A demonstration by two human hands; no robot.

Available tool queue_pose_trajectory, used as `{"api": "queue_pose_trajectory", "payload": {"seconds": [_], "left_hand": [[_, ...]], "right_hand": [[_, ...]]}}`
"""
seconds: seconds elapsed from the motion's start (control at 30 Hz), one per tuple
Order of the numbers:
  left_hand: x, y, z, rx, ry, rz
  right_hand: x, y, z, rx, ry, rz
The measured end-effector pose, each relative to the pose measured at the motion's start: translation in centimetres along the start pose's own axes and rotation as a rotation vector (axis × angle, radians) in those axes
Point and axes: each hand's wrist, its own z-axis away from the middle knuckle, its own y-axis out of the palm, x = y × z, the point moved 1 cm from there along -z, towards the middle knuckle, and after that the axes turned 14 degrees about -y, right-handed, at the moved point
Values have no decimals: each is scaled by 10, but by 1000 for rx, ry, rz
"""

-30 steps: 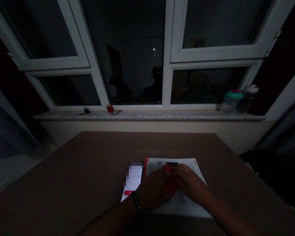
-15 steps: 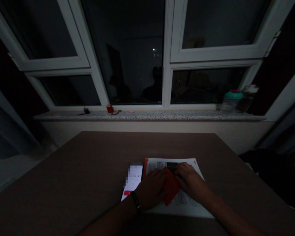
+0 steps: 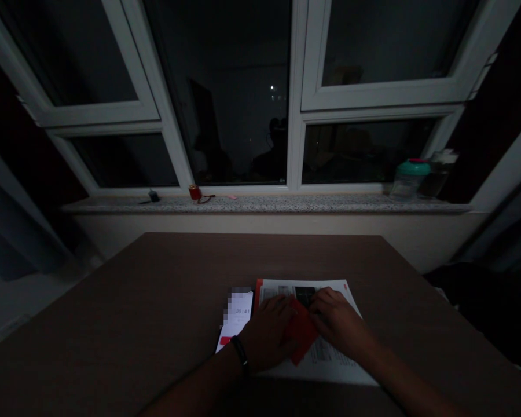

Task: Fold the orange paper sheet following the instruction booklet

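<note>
A folded red paper (image 3: 301,331) lies between my two hands, on top of a printed white booklet with an orange spine (image 3: 330,292). My left hand (image 3: 267,335), with a black wristband (image 3: 239,352) at its wrist, holds the paper's left side. My right hand (image 3: 336,321) holds its right side, fingertips on the upper edge. The hands hide part of the red paper, and its exact fold is too dark to tell. A lit smartphone (image 3: 237,318) lies just left of the booklet, beside my left hand.
All this rests on a brown tabletop (image 3: 134,301). Beyond its far edge, a speckled stone windowsill (image 3: 264,204) holds a teal-lidded jar (image 3: 407,180), another bottle (image 3: 434,179), a small red object (image 3: 194,193) and eyeglasses (image 3: 206,199).
My right hand has shifted slightly to the right, and the red paper's lower corner now points more toward the lower right. The booklet and phone stay in place.
</note>
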Motion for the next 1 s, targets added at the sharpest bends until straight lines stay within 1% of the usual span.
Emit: {"api": "queue_pose_trajectory", "payload": {"seconds": [0.2,0.43,0.6,0.83,1.0], "left_hand": [[-3,-2,0,10,-17,7],[-2,0,-1,-14,-33,-32],[-6,-4,-1,-49,-22,-47],[-10,-4,-2,-14,-30,-38],[-12,-7,-3,5,13,13]], "right_hand": [[2,-1,-1,22,-11,-19],[4,-3,0,-42,-64,-78],[2,-3,-1,-52,-97,-88],[-2,4,0,-41,-133,-111],[-3,5,-1,2,-148,-106]]}}
